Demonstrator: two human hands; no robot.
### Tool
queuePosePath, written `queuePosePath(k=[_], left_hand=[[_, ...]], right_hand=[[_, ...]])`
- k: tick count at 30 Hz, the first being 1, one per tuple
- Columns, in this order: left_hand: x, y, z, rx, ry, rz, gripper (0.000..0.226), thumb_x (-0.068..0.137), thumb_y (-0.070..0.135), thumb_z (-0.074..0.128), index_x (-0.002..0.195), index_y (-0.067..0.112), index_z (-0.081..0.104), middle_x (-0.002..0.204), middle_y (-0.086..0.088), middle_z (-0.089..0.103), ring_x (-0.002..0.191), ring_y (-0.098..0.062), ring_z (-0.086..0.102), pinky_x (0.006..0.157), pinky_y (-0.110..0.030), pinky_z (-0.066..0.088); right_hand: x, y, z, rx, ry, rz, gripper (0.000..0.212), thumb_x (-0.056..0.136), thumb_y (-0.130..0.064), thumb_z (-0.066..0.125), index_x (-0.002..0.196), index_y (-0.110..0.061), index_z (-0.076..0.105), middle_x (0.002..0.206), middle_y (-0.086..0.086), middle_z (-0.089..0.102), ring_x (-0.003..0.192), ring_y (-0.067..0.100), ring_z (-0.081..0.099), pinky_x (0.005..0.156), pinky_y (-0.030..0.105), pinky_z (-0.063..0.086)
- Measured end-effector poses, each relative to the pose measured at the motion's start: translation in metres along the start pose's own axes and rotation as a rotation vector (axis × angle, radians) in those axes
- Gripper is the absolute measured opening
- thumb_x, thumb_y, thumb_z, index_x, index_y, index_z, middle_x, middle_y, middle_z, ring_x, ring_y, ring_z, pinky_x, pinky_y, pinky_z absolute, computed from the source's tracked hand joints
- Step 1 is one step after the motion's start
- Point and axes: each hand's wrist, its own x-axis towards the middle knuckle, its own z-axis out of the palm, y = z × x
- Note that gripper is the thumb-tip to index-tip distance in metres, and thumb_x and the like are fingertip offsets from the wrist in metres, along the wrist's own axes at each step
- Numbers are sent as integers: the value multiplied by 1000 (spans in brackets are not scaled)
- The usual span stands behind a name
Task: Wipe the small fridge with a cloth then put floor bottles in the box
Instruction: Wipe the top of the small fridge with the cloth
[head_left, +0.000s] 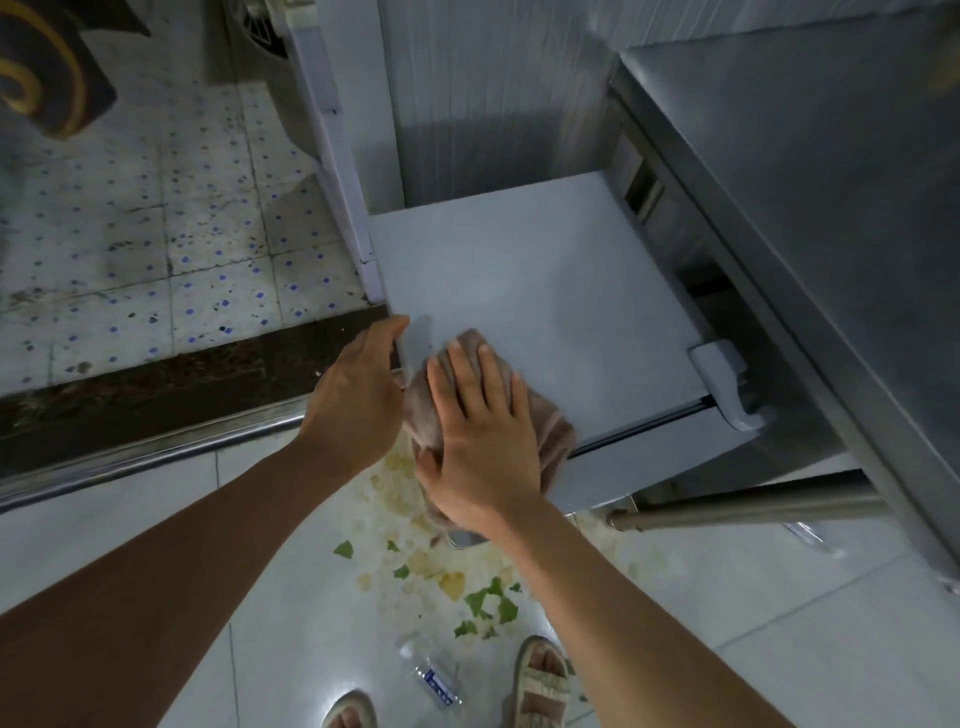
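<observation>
Dim indoor light, soft glare on floor tiles (291, 597), blurred, bowed wide-angle edges

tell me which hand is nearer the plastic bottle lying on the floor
Right. The right hand presses the cloth on the fridge top, more directly above the plastic bottle; the left hand grips the fridge's left edge, farther off.

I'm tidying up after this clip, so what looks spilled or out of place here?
Torn green and yellowish scraps are scattered across the white floor tiles in front of the small fridge. A clear plastic bottle lies on its side near the person's sandalled feet.
</observation>
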Motion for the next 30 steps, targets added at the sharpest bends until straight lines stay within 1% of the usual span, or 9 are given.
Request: queuePosePath(k=[4, 7, 11, 14, 20, 22, 24, 27, 30], left_hand=[[-4, 16, 14, 65, -21, 57, 57, 83, -5, 51, 137, 10, 41, 135, -13, 52, 125, -30, 48, 105, -49, 38], [-9, 32, 30, 109, -34, 157, 57, 79, -10, 55, 133, 9, 48, 130, -13, 56, 122, -30, 51, 107, -47, 34], [-15, 45, 50, 144, -51, 260, 56, 73, -13, 57, 123, 13, 61, 130, -4, 58, 122, -25, 51, 100, -39, 29], [-18, 45, 58, 191, -41, 213, 54, 76, -9, 55, 122, 19, 61, 135, 2, 53, 125, -21, 44, 102, -40, 25], [-14, 55, 63, 264, -46, 154, 56, 75, -4, 52, 123, 25, 57, 137, 8, 49, 127, -15, 40, 107, -45, 26], [-12, 59, 67, 262, -50, 174, 56, 75, -3, 52, 124, 24, 56, 138, 7, 49, 126, -17, 41, 104, -43, 26], [-11, 61, 72, 260, -67, 200, 55, 77, -2, 53, 126, 23, 55, 139, 5, 48, 126, -18, 40, 103, -42, 26], [-11, 60, 78, 249, -38, 200, 53, 78, 0, 55, 124, 24, 56, 138, 6, 48, 125, -17, 39, 104, -41, 26], [-10, 58, 79, 260, -17, 204, 51, 78, 1, 56, 122, 26, 58, 136, 7, 50, 123, -18, 40, 103, -41, 27]], right_hand=[[-46, 34, -4, 5, 25, 20, 69, 93, -54, 22, 152, -19, 17, 160, 3, 6, 147, 24, -2, 119, 47, 0], [-47, 94, -17, -69, 16, 160, 72, 90, -58, 8, 152, -21, 6, 160, 2, -1, 148, 25, -2, 119, 48, 5], [-43, 171, -38, -218, -13, 257, 75, 88, -60, -4, 152, -21, -2, 161, 4, -4, 147, 22, -4, 116, 44, -12], [-43, 172, -38, -208, -18, 247, 75, 89, -60, -5, 152, -21, 0, 160, 4, -3, 147, 20, -4, 113, 41, -17], [-97, 168, -34, -110, 57, 263, 69, 95, -52, 5, 151, -13, 20, 158, 9, 17, 146, 24, 13, 118, 48, 8], [-101, 169, -35, -95, 40, 268, 72, 94, -54, -2, 151, -14, 16, 158, 8, 14, 147, 24, 10, 118, 49, 5], [-92, 170, -35, -101, 40, 287, 75, 91, -56, -8, 151, -16, 10, 159, 7, 7, 147, 24, 2, 117, 46, -4], [-68, 173, -36, -142, 36, 288, 73, 89, -54, -7, 152, -17, 0, 160, 5, -5, 147, 22, -11, 114, 42, -16], [-49, 181, -39, -150, 38, 258, 70, 93, -52, 1, 152, -15, 6, 160, 6, 1, 147, 25, -8, 116, 45, -12]])
